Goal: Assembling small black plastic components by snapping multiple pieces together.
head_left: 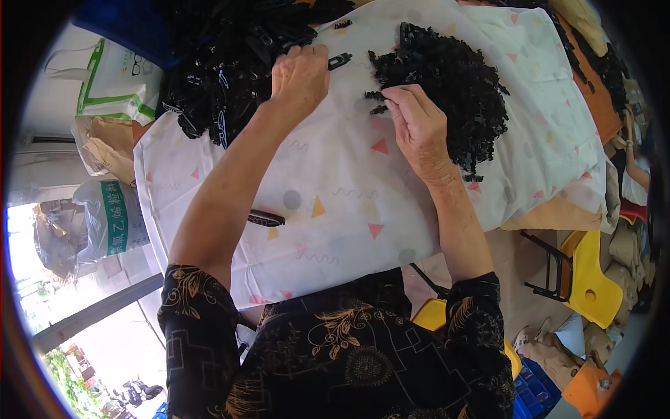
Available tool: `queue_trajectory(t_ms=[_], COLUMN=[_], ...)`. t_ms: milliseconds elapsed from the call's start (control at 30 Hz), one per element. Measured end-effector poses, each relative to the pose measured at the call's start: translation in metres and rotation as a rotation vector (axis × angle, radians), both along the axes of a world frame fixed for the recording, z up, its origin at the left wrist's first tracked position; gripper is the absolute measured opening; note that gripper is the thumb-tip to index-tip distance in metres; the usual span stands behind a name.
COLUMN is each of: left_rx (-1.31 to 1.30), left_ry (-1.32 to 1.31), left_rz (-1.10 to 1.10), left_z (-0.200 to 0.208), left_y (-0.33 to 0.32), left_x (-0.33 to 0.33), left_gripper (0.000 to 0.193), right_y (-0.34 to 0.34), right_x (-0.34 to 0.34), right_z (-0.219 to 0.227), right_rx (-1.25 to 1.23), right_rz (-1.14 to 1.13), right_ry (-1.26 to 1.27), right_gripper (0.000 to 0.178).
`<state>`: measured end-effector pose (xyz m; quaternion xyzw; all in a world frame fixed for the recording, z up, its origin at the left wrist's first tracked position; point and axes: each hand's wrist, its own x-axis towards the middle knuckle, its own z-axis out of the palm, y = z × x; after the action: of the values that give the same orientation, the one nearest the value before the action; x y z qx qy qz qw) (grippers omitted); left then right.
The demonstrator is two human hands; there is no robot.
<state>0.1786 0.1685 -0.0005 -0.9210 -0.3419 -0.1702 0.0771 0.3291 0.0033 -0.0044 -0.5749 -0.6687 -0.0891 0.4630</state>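
Observation:
My left hand (300,78) is closed at the near edge of a big heap of long, glossy black plastic pieces (222,98). A slim black plastic piece (340,61) sticks out from its fingers to the right. Thumb and fingertips of my right hand (419,129) pinch together on small jagged black plastic pieces (375,95), just left of a heap of similar small toothed pieces (464,91). How many it holds is not clear. One dark elongated oval piece (266,218) lies alone near my left forearm.
A white patterned cloth (335,237) covers the table. Another small black piece (343,24) lies at its far side. To the left stand a white-green bag (118,80) and a clear plastic sack (112,216); a blue bin (125,28) is far left. A yellow chair (590,279) stands right.

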Motion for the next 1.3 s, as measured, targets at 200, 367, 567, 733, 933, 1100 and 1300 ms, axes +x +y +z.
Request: queue_trajectory(t_ms=[200, 367, 567, 733, 933, 1100, 1300], left_rx=[-0.973, -1.706, -1.885, -1.886, -1.847, -1.912, -1.873], left_ry=[-0.631, -1.162, -1.254, -1.283, -1.453, -1.657, -1.629], left_rz=[0.097, 0.046, 0.024, -0.076, -0.122, -0.110, -0.022], left_z=[0.018, 0.018, 0.022, 0.022, 0.013, 0.017, 0.017], left_y=[-0.083, -0.139, -0.167, -0.174, -0.187, -0.193, -0.196], left_x=[-0.037, -0.076, -0.100, -0.116, -0.117, -0.107, -0.105], left_gripper=[0.025, 0.024, 0.036, 0.046, 0.048, 0.036, 0.036], right_y=[-0.019, -0.035, -0.046, -0.044, -0.049, -0.056, -0.058], right_x=[-0.003, -0.029, -0.063, -0.085, -0.112, -0.126, -0.132], right_z=[0.016, 0.021, 0.026, 0.025, 0.030, 0.027, 0.018], right_rx=[0.262, 0.327, 0.284, 0.200, 0.159, 0.105, 0.114], right_rz=[-0.013, 0.021, 0.120, 0.225, 0.184, 0.114, 0.082], right_ry=[-0.130, -0.241, -0.253, -0.060, -0.073, -0.061, -0.057], right_gripper=[0.021, 0.025, 0.026, 0.026, 0.026, 0.026, 0.030])
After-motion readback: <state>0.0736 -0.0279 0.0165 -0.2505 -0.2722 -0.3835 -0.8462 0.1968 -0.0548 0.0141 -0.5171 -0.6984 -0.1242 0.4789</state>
